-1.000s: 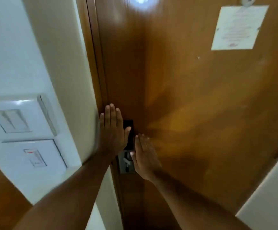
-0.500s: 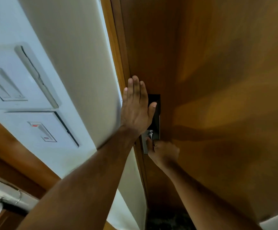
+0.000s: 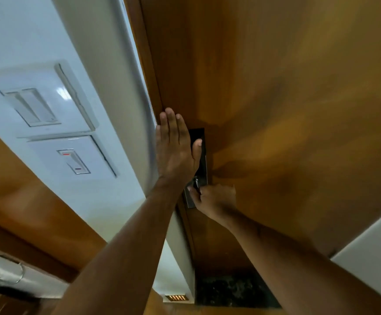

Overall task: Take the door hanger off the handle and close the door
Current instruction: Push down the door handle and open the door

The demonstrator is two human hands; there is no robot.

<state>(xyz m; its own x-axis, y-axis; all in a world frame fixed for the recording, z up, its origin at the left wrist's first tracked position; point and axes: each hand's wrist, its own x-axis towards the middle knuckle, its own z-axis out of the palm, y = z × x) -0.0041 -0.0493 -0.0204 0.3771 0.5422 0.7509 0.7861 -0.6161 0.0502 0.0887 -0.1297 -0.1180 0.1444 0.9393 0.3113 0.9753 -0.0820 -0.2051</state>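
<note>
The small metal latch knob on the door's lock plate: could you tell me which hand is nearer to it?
The right hand: its fingers pinch the small metal latch knob. The left hand lies flat on the door above it.

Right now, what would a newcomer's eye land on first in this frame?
The two bare forearms converging mid-frame: the left hand lies flat and open against the glossy brown wooden door, partly over the black rectangular lock plate, while the right hand is curled around a small metal knob just below. To the left, two white wall switch panels sit one above the other.
</note>
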